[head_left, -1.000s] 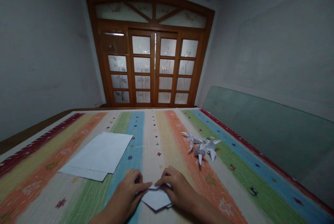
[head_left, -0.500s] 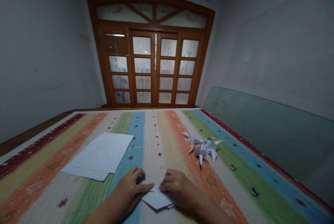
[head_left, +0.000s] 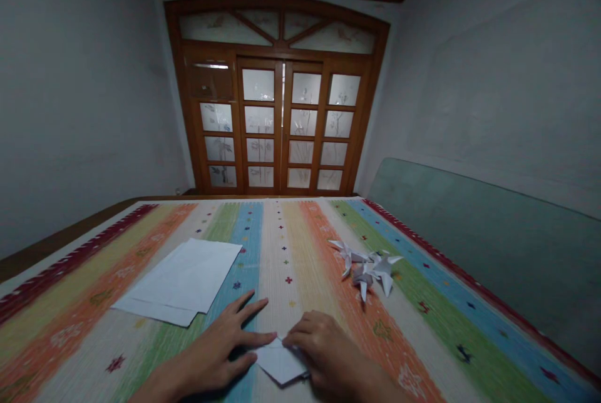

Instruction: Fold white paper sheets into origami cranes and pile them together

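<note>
Spreading wide, the left hand (head_left: 218, 343) has just opened out of the curled shape it held a moment ago. Its 5 digits now fan out flat over the cloth, and the index fingertip reaches the left corner of the folded white paper (head_left: 280, 359) with no sign of pinching it, so this hand is open and grips nothing. The paper lies close to the near side of the striped woven cloth (head_left: 282, 246), between the 2 hands, on a pale stripe, with a blunt point aimed toward the person. The right hand (head_left: 323, 353) curves over the paper's right part, its fingers on top, and hides that side. Its thumb is out of sight, so I cannot tell whether it truly grips the paper or only presses down. With the left hand flattened out, the right hand is now the only one lying over the paper. Farther left lies a stack of white paper sheets (head_left: 181, 281), slightly offset. Farther right sits a small cluster of folded paper figures (head_left: 369, 271) with pointed tips. Beyond the cloth stand wooden double doors (head_left: 277, 121) with frosted panes, and a pale green panel (head_left: 488, 246) runs along the right wall.
</note>
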